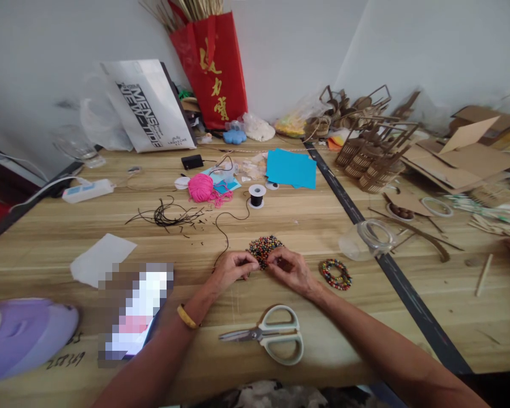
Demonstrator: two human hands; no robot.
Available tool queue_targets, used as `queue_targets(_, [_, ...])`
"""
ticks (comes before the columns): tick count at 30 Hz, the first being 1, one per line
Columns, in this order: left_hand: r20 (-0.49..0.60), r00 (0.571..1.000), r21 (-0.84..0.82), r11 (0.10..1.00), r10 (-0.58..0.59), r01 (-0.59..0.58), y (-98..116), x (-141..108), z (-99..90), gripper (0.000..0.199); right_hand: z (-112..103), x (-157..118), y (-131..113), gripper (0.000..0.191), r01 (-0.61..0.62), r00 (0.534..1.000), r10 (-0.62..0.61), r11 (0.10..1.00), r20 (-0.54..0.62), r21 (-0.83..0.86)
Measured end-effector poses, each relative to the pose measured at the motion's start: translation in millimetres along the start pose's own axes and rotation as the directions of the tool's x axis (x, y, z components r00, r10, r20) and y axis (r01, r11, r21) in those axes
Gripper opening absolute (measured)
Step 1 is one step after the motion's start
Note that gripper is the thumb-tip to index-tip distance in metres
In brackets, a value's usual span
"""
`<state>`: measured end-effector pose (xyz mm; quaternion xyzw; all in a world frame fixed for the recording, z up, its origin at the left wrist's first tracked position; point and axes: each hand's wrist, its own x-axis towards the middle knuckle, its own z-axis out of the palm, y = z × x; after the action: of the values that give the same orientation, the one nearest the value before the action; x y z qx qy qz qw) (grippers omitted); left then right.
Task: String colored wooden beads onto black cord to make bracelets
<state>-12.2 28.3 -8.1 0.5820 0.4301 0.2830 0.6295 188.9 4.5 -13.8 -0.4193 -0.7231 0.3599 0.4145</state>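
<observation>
A small pile of multicoloured beads [264, 247] lies on the wooden table, just beyond my hands. My left hand [237, 266], with a yellow bracelet at the wrist, is closed in a pinch at the pile's left edge, beside the black cord [226, 229] that runs from a white spool [257, 196]. What its fingertips hold is too small to tell. My right hand [291, 269] is pinched at the pile's right edge, its fingertips close to the left ones; its contents cannot be made out. Strung bead loops [336, 275] lie right of it. White-handled scissors [270, 334] rest nearer me.
Cut black cords [168, 215], pink yarn [201, 188] and blue sheets [291, 169] lie farther back. A phone [140, 311] is at left, a clear jar [369, 239] at right. Small woven baskets [368, 158] stand at back right. Part of another person's hand shows at the right edge.
</observation>
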Motion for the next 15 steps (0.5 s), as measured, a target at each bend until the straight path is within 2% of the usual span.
queue_targets(6, [0.021,1.0,0.018,1.0,0.005,-0.005,0.0,-1.3,0.3,0.031,2.1,-1.0,2.9,0.009,-0.013,1.0,0.013,1.0,0.004,0.013])
queue_targets(15, [0.012,1.0,0.04,0.999,-0.006,0.005,5.5,-2.7,2.3,0.03,1.2,1.5,-0.4,0.009,0.042,0.997,-0.044,0.999,0.056,0.034])
